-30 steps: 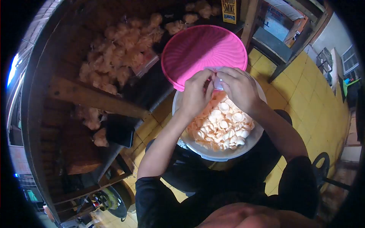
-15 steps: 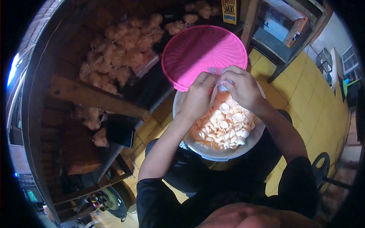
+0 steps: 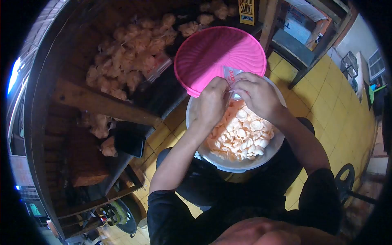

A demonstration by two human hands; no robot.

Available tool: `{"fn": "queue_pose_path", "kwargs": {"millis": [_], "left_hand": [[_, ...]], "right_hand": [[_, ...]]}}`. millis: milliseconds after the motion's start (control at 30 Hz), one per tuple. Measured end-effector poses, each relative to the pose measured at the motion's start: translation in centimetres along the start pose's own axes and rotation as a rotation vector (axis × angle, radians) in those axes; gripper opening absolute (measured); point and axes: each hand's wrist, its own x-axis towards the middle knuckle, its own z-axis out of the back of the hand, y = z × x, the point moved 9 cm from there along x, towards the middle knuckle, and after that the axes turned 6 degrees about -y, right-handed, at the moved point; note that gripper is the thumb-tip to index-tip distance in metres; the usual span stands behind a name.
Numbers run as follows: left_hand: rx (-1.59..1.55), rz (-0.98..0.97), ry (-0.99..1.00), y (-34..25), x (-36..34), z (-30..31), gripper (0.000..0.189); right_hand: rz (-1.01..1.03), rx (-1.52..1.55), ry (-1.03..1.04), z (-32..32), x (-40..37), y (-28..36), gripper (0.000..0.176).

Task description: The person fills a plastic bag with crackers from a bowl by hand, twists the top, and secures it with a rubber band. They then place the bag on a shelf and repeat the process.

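Observation:
Both hands are closed on a small clear plastic bag (image 3: 232, 73) with red lettering, held over a tub. My left hand (image 3: 212, 100) pinches its left side, and my right hand (image 3: 258, 93) grips it from the right with curled fingers. Part of the bag is hidden behind the fingers. Below them, pale orange-white crackers (image 3: 244, 132) fill much of the whitish round tub (image 3: 241, 166), which sits between the knees. A pink ribbed lid (image 3: 216, 49) lies tilted just beyond the tub, partly behind the hands.
Many filled cracker bags (image 3: 134, 53) are piled on the dark wooden shelf at left. A phone-like black object (image 3: 130, 141) lies at its edge. A yellow box (image 3: 246, 12) stands behind the lid. Yellow tiles (image 3: 322, 98) cover the floor.
The hands have shifted slightly on the bag, and my right fingers have turned. More of the bag and its red lettering shows above the fingers now.

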Motion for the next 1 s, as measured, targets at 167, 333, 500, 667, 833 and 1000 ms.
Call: {"fn": "queue_pose_path", "kwargs": {"millis": [167, 333, 500, 667, 833, 1000], "left_hand": [[-0.067, -0.127, -0.071, -0.9, 0.5, 0.6, 0.019], [-0.068, -0.053, -0.121, 1.6, 1.3, 0.8, 0.021], [0.007, -0.03, -0.187, 4.1, 2.3, 1.5, 0.026], [0.096, 0.097, -0.118, 8.6, 1.5, 2.1, 0.025], [0.064, 0.237, -0.095, 9.6, 1.3, 3.4, 0.033], [-0.113, 0.359, -0.428, 5.4, 1.4, 8.5, 0.02]], "right_hand": [[0.013, 0.19, -0.062, 0.7, 0.3, -0.6, 0.01], [-0.044, 0.558, -0.054, 1.2, 1.0, -0.9, 0.009], [-0.371, 0.834, -0.008, 1.8, 0.9, -3.1, 0.011], [-0.451, 1.017, -0.482, 7.2, 0.8, -7.1, 0.017], [-0.596, 0.681, -0.411, 7.2, -0.3, -8.5, 0.033], [-0.502, 0.943, -0.195, 3.1, 0.2, -6.3, 0.058]]}}
